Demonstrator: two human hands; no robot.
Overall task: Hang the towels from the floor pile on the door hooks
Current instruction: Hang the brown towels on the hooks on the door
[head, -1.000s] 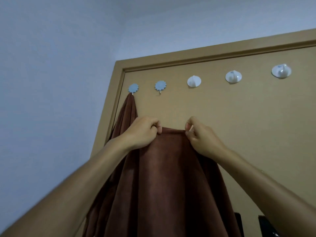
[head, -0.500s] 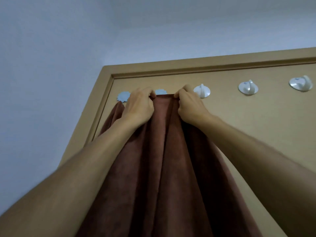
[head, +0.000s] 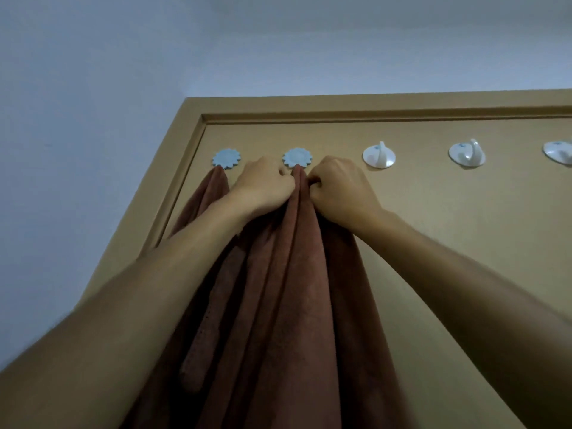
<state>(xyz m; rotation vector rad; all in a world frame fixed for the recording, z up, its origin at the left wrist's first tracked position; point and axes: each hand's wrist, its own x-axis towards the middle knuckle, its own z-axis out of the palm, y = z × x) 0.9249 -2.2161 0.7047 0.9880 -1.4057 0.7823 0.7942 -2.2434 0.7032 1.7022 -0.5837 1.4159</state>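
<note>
Five hooks run in a row across the top of the tan door (head: 433, 243): two pale blue flower-shaped ones at 11 and 12 o'clock, then three white round ones trailing off toward 2 o'clock, the last cut by the frame edge. The first blue hook (head: 226, 157) already carries one brown towel (head: 213, 193), which hangs down along the door's left edge. The second blue hook (head: 297, 157) has the gathered top of a second brown towel (head: 291, 305) pressed right beneath it; whether the cloth is actually caught on the hook cannot be told.

Two hands work that towel. The left hand (head: 266, 187) is closed on the bunched cloth just left of the fold, at 11 o'clock from centre; the right hand (head: 340, 193) is curled tight on it just right of the fold, fingers (head: 315, 188) tucked into the fabric. The two hands nearly touch, with only the ridge of towel between them. The towel falls in long folds to 6 o'clock, between both forearms.

The three white hooks, first white hook (head: 379, 156), second white hook (head: 466, 153) and third white hook (head: 559, 153), are bare.
</note>
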